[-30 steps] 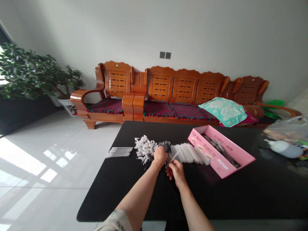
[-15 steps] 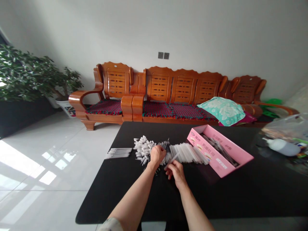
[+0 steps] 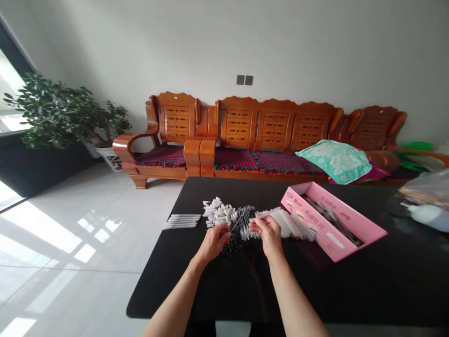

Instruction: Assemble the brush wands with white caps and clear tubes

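Observation:
My left hand (image 3: 214, 241) is closed in a pinch beside a heap of small black pen parts (image 3: 232, 245). A thin dark pen refill seems to stick out from its fingertips. My right hand (image 3: 267, 230) is pinched shut too, over the pile of pen refills (image 3: 246, 220); a translucent pen barrel is in its fingers, mostly hidden by them. White pen caps (image 3: 218, 211) are heaped just beyond my left hand. Translucent pen barrels (image 3: 293, 225) lie in a row to the right of my right hand. Several white pens (image 3: 183, 221) lie side by side at the left.
A pink box (image 3: 329, 229) holding dark thin pieces stands on the black table (image 3: 210, 290), right of the barrels. A white bulb-shaped object (image 3: 430, 216) and a plastic bag (image 3: 426, 187) are at the far right. Behind the table stands a wooden sofa (image 3: 242, 126).
My left hand has drawn back from the refill pile toward the lower left. My right hand has risen slightly and turned, with its fingers nearer the refills. The view has swung a little left.

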Demonstrator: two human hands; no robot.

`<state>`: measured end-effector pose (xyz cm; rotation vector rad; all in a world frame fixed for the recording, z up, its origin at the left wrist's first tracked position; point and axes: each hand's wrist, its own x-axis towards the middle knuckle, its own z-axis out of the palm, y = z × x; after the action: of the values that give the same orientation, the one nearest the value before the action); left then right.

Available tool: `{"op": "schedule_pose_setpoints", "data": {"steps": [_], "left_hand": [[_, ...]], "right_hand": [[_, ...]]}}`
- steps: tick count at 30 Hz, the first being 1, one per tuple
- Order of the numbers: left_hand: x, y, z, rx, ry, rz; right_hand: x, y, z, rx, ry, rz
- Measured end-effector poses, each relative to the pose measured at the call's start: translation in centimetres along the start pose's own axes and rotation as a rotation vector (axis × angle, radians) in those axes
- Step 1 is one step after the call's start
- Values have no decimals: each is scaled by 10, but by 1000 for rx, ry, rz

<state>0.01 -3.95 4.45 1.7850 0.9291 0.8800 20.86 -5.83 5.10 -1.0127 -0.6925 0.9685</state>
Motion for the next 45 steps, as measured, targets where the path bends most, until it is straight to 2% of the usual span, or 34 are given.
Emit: {"op": "schedule_pose_setpoints", "data": {"steps": [6,13,17,23,27,33,36,40,43,45], "left_hand": [[-8,3,-4,89,-25,11],[-6,6,-4,149,-29,47],[-5,8,-4,180,-18,53],[-4,8,-4,222,16,30],[-3,10,-4,254,41,36],[-1,14,2,139,28,-4],[1,19,10,20,67,-31],[6,25,17,5,149,67],[11,22,12,-28,175,66],[13,14,4,-46,264,14]], "right_hand": [[10,-9,12,17,27,-48],[6,-5,12,-28,-10,-26],[4,-3,10,-60,-28,-2],[5,1,5,-84,38,50],[3,1,2,-77,29,110],[-8,1,10,-60,-29,171],[-16,4,19,-65,-53,219],[-24,10,28,-4,-140,304],[-22,15,20,87,-131,332],[-20,19,9,152,-84,317]]}}
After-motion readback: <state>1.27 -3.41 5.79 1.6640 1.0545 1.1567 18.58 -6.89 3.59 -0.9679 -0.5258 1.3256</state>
